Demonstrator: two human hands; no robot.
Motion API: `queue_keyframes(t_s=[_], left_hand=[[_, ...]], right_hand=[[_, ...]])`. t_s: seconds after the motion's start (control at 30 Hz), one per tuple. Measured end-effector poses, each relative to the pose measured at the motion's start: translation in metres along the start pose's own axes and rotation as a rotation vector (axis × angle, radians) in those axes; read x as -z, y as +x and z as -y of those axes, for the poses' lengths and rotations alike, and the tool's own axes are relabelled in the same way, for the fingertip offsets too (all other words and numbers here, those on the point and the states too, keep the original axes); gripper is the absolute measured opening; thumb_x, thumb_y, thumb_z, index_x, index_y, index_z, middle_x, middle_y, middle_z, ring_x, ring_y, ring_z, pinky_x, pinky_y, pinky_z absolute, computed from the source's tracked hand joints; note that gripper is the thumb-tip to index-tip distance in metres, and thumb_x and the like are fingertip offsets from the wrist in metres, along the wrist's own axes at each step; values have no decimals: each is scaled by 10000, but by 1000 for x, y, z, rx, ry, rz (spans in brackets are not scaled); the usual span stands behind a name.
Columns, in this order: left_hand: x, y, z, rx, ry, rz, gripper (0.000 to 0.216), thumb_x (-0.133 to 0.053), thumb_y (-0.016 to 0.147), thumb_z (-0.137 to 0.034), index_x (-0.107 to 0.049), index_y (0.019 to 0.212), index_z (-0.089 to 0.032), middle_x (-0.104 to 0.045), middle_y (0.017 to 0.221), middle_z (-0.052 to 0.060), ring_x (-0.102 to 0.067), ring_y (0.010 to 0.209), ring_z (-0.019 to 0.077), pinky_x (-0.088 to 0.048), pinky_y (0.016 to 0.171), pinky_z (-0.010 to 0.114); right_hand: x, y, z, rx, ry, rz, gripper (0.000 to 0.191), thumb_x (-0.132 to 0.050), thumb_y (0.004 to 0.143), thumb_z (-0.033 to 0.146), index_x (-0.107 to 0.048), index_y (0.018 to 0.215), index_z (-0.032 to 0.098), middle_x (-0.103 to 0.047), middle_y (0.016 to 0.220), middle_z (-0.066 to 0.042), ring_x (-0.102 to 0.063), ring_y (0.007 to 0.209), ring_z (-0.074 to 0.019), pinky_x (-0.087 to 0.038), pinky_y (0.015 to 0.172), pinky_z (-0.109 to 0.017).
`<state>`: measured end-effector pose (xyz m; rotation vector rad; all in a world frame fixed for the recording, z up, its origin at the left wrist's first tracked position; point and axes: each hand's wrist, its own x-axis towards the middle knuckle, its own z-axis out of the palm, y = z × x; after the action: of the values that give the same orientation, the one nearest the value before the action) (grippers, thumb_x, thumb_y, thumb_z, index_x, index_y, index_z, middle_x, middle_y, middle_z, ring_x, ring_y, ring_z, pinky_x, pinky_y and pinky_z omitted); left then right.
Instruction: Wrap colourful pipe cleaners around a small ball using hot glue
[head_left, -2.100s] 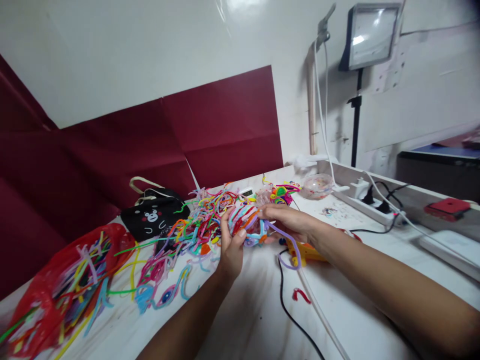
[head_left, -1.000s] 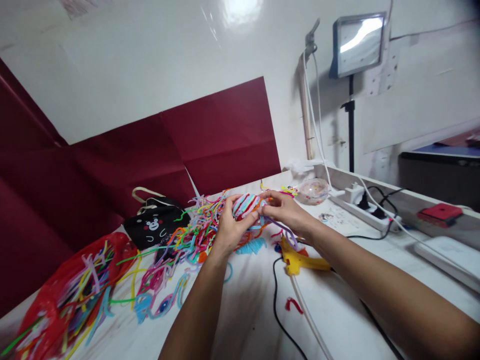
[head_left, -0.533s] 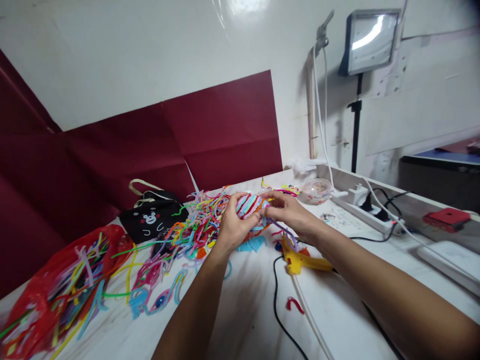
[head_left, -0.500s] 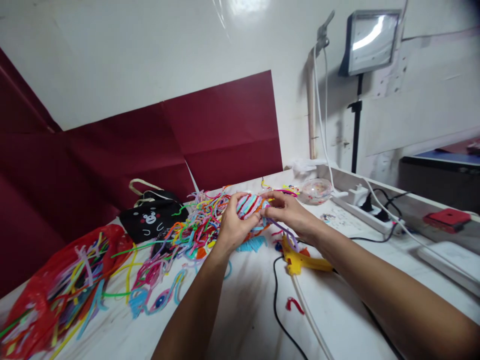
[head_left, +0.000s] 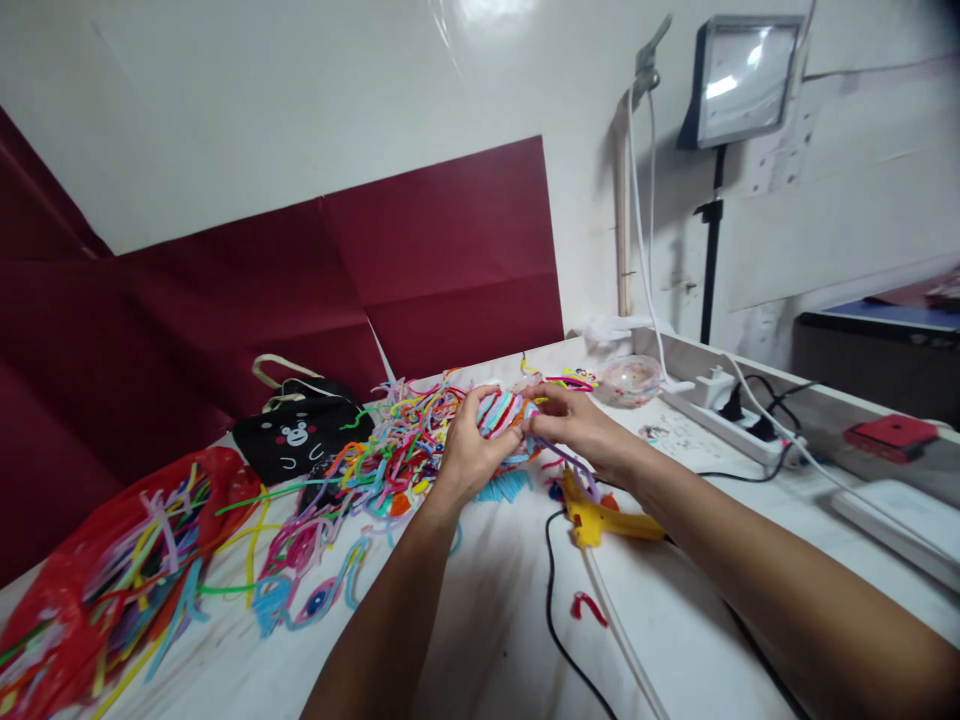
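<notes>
Between my two hands is a rounded piece covered in striped pipe cleaners (head_left: 504, 413), in light blue, red, pink and orange. My left hand (head_left: 478, 452) grips its left side, thumb across the near face. On the right side, the fingers of my right hand (head_left: 574, 428) close on its edge. A purple pipe cleaner (head_left: 576, 466) trails down from beneath my right hand toward a yellow hot glue gun (head_left: 600, 522) lying on the table. Light blue fringe (head_left: 504, 487) shows just below the striped piece; whether it is attached I cannot tell.
Loose pipe cleaners (head_left: 375, 455) heap up to the left, beside a black bag (head_left: 300, 440) and a red plastic bag (head_left: 56, 585). A clear bowl (head_left: 631, 382) and a power strip (head_left: 731, 425) are at right. Black cable (head_left: 553, 600) crosses the front.
Both hands keep their hold on the striped piece, nearly unmoved. The whole view has shifted very slightly.
</notes>
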<state>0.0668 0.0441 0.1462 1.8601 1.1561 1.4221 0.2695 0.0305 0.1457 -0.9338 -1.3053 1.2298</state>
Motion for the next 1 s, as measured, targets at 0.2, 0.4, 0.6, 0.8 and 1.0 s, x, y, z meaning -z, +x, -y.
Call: queue_keyframes(t_s=[0.2, 0.4, 0.6, 0.8, 1.0], left_hand=[[0, 1, -1, 77, -58, 54, 615, -1020, 704, -360, -774, 1260, -264, -816, 1129, 51, -794, 1094, 336, -673, 1004, 460], [-2, 1, -7, 115, -72, 94, 607, -949, 677, -376, -723, 1229, -267, -793, 1025, 10, -766, 930, 288, -646, 852, 404], [-2, 2, -1, 102, -68, 47, 577, -946, 660, -340, -747, 1197, -268, -801, 1089, 36, -776, 1040, 322, -656, 916, 427], [11, 7, 3, 67, -129, -40, 605, -973, 681, -387, -756, 1229, -254, -794, 1207, 68, -770, 1107, 309, -655, 993, 421], [23, 14, -3, 65, -114, -185, 652, -928, 625, -472, -733, 1209, -258, -792, 1153, 41, -748, 1046, 294, -619, 918, 394]], right_hand=[[3, 3, -4, 29, -32, 48, 373, -879, 751, 240, -830, 1120, 269, -870, 969, -4, -818, 959, -251, -664, 869, -332], [4, 5, -4, 8, -40, 36, 401, -894, 748, 220, -843, 1145, 247, -867, 955, -8, -816, 940, -245, -655, 831, -314], [3, 0, 5, -29, -33, 36, 346, -929, 824, 240, -842, 1158, 252, -843, 913, 13, -795, 888, -210, -609, 811, -292], [6, -3, 19, 160, -98, -64, 212, -892, 1021, 445, -845, 1111, 259, -917, 1168, -74, -856, 1100, -265, -668, 943, -359], [-4, -41, 36, 817, -348, -133, 91, -762, 1075, 295, -842, 1033, 280, -917, 1018, -38, -865, 953, -226, -703, 929, -365]])
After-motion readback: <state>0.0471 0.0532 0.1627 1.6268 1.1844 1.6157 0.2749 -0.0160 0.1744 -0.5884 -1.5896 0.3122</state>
